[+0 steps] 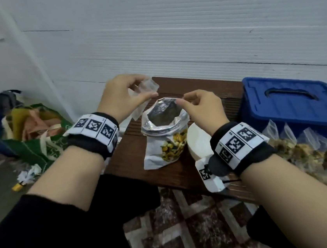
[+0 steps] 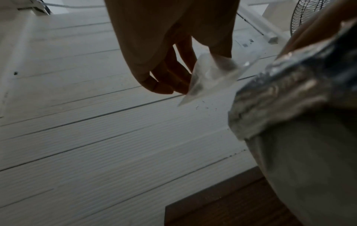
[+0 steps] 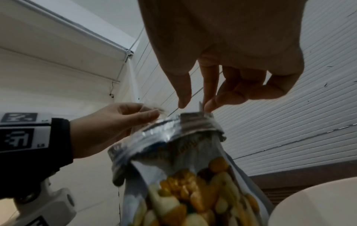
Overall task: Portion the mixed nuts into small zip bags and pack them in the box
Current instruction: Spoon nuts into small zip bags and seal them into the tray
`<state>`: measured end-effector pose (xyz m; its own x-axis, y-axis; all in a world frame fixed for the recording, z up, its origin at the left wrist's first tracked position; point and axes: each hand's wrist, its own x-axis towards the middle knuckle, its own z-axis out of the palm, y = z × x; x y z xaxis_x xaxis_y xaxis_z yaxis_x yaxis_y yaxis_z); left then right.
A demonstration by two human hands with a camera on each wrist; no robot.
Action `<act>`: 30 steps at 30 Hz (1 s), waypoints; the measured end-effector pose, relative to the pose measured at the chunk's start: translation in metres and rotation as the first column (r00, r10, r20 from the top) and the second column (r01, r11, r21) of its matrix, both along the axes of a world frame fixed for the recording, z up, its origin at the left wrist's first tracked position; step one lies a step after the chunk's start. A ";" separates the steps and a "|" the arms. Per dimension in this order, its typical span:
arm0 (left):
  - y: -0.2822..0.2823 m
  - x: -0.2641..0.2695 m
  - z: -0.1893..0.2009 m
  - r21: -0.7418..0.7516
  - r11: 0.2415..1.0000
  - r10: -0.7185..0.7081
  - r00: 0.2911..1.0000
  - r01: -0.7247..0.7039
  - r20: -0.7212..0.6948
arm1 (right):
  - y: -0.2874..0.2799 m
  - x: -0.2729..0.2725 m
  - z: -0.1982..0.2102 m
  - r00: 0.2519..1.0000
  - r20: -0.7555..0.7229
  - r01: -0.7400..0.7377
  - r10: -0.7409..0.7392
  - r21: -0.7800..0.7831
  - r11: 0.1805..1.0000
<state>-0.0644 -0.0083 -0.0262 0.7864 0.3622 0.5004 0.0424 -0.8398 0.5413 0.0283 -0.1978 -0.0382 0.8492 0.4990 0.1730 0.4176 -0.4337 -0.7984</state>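
At the centre of the head view we see the left hand [image 1: 122, 97] pinching a small clear empty zip bag [image 1: 148, 87] between thumb and fingers, held just above the open foil-lined pouch of mixed nuts [image 1: 164, 132] that stands on the dark wooden tabletop [image 1: 130, 158]. The right hand [image 1: 203, 109] pinches the pouch's upper rim with thumb and forefinger, its other fingers loosely curled. At right we find a white bowl [image 1: 198, 142] beside the pouch, filled clear zip bags [image 1: 295, 145], and the lidded blue plastic box [image 1: 290, 103]; a green bag of cloth [image 1: 37, 134] sits on the floor at left.
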 end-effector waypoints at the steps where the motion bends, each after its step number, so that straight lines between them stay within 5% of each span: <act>1: 0.002 0.003 -0.007 0.019 1.000 -0.012 1.000 0.012 -0.028 | 0.004 0.001 -0.002 1.000 0.029 0.012 -0.011 -0.022 1.000; 7: -0.001 0.013 -0.040 -0.001 0.996 -0.087 0.995 0.087 -0.050 | 0.011 -0.006 -0.012 0.956 0.286 -0.030 0.059 -0.104 0.994; 10: -0.001 0.014 -0.044 -0.069 0.993 -0.100 0.995 0.099 -0.007 | 0.010 -0.009 -0.009 0.883 0.440 -0.057 0.163 -0.243 0.968; 14: -0.003 0.012 -0.044 -0.123 0.987 -0.102 0.994 0.105 0.025 | 0.002 -0.003 -0.006 0.786 0.609 -0.007 0.107 -0.164 0.986; 17: -0.004 0.012 -0.043 -0.123 0.986 -0.109 0.994 0.111 0.023 | 0.001 -0.008 -0.011 0.728 0.663 0.006 0.171 -0.256 0.967; 22: -0.008 0.010 -0.041 -0.120 0.985 -0.124 0.992 0.127 0.037 | 0.012 -0.018 -0.018 0.813 0.521 -0.096 0.261 -0.321 0.942; 26: -0.009 0.009 -0.042 -0.090 0.988 -0.127 0.992 0.129 0.028 | 0.013 -0.013 -0.015 0.934 0.344 -0.071 0.098 -0.090 0.993; 30: -0.008 0.007 -0.037 -0.084 0.991 -0.105 0.993 0.108 0.046 | 0.009 -0.006 -0.007 0.975 0.218 0.043 -0.048 0.031 0.999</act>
